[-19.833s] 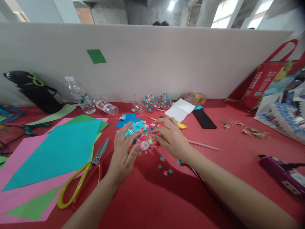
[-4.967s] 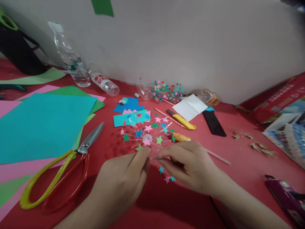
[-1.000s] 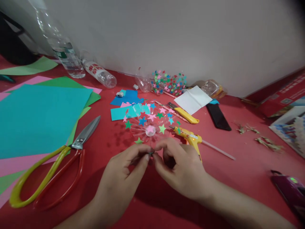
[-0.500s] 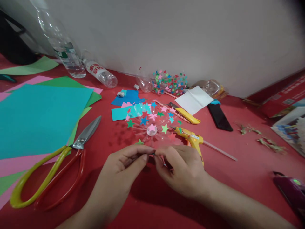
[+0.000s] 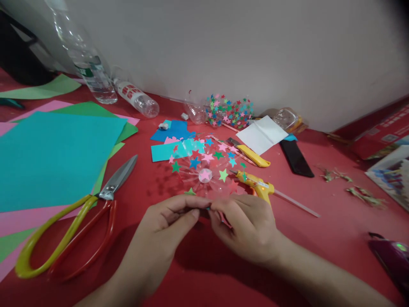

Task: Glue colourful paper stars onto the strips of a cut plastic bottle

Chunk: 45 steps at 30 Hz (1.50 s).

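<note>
My left hand [image 5: 174, 226] is closed in a pinch, thumb and forefinger pressed together. Its fingertips meet those of my right hand [image 5: 246, 226], which is pinched closed as well. Between them shows only a tiny dark, bluish-green sliver, mostly hidden, too small to name. Just beyond the fingers lies a clear plastic piece cut into spread strips [image 5: 205, 175], dotted with pink, blue, green and red stars. To its right, partly behind my right hand, is a yellow hot glue gun [image 5: 255, 182] with a glue stick [image 5: 297, 204] out of its back.
Large scissors [image 5: 107, 194] with yellow and red handles lie left, beside coloured paper sheets [image 5: 60, 157]. Behind are bottles [image 5: 137, 100], a star-covered plastic piece [image 5: 228, 111], a yellow utility knife [image 5: 254, 155], white paper [image 5: 263, 134] and a black phone [image 5: 296, 157].
The whole view has shifted slightly, so things sit a little further right. Both hands keep their pinch at nearly the same place, with small fingertip movement at most.
</note>
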Motion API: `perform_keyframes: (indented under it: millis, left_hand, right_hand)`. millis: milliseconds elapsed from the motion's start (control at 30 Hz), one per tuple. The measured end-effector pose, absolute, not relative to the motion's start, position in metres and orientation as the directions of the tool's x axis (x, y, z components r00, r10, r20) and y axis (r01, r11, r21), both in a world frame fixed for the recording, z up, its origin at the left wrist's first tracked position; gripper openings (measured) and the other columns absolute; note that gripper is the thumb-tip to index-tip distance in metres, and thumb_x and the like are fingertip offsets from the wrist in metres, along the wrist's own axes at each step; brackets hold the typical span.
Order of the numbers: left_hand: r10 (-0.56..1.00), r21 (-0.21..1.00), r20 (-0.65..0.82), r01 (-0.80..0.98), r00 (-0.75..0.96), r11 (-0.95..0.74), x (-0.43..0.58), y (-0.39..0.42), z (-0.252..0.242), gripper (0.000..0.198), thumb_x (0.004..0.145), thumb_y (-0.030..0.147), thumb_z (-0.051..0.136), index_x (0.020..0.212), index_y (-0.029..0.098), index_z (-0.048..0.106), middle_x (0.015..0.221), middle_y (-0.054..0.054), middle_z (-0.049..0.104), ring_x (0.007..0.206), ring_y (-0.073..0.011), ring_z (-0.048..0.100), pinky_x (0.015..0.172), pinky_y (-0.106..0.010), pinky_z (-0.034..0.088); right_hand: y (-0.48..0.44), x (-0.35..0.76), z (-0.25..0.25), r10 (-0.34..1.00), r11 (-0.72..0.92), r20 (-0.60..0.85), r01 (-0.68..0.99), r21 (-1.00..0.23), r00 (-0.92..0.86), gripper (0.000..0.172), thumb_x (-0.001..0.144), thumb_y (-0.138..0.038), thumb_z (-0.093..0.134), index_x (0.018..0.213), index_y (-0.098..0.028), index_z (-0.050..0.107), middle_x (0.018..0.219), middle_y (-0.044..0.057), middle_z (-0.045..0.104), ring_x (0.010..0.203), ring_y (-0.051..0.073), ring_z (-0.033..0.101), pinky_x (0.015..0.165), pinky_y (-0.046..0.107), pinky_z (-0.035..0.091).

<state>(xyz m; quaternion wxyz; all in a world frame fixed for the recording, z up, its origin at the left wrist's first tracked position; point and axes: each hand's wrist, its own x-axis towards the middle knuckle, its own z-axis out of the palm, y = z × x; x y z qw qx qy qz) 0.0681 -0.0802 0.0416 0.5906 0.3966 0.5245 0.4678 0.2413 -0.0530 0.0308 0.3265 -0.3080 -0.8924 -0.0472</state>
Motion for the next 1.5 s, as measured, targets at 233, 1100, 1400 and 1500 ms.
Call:
perform_keyframes:
  millis: [233,1100,1400,1500]
  left_hand:
    - [0.976,0.97,-0.216,-0.11,0.008,0.216,0.0683,-0.0795,0.0415,0.015,0.073,0.018,0.064,0.079,0.025,0.077,0.079,0.002,0.077,0.072,-0.0112,0.071,0.068,-0.016,0.056]
    - [0.96,0.945,-0.278,-0.179,0.006,0.275,0.0695,-0.0797,0.0425,0.014,0.067,0.018,0.068,0.077,0.025,0.077,0.073,0.002,0.073,0.067,-0.0105,0.067,0.066,-0.016,0.054]
    - [0.97,0.946,-0.234,-0.213,0.072,0.244,0.0685,-0.0786,0.0381,0.016,0.073,0.018,0.065,0.081,0.027,0.077,0.082,0.003,0.075,0.077,-0.0109,0.068,0.072,-0.016,0.053]
    - [0.964,0.933,-0.243,-0.246,0.106,0.262,0.0679,-0.0787,0.0379,0.017,0.075,0.016,0.064,0.082,0.026,0.077,0.082,0.003,0.074,0.078,-0.0107,0.068,0.072,-0.015,0.053]
  right_hand:
    - [-0.0535,0.2384,0.0345,0.54,0.798,0.619,0.581,-0.16,-0.57,0.014,0.087,-0.01,0.051,0.077,-0.018,0.056,0.057,-0.003,0.06,0.047,0.009,0.05,0.049,0.025,0.034]
    - [-0.0524,0.2407,0.0359,0.696,0.711,0.502,0.59,-0.382,-0.514,0.008,0.093,-0.022,0.056,0.092,-0.018,0.063,0.062,-0.004,0.062,0.052,0.009,0.054,0.054,0.022,0.036]
    - [-0.0513,0.2387,0.0391,0.727,0.684,0.468,0.582,-0.439,-0.502,0.01,0.091,-0.025,0.059,0.093,-0.017,0.063,0.06,-0.005,0.06,0.048,0.008,0.051,0.052,0.02,0.035]
    - [-0.051,0.2384,0.0388,0.743,0.669,0.444,0.58,-0.464,-0.502,0.01,0.09,-0.026,0.06,0.094,-0.017,0.062,0.061,-0.005,0.061,0.049,0.008,0.052,0.052,0.02,0.036]
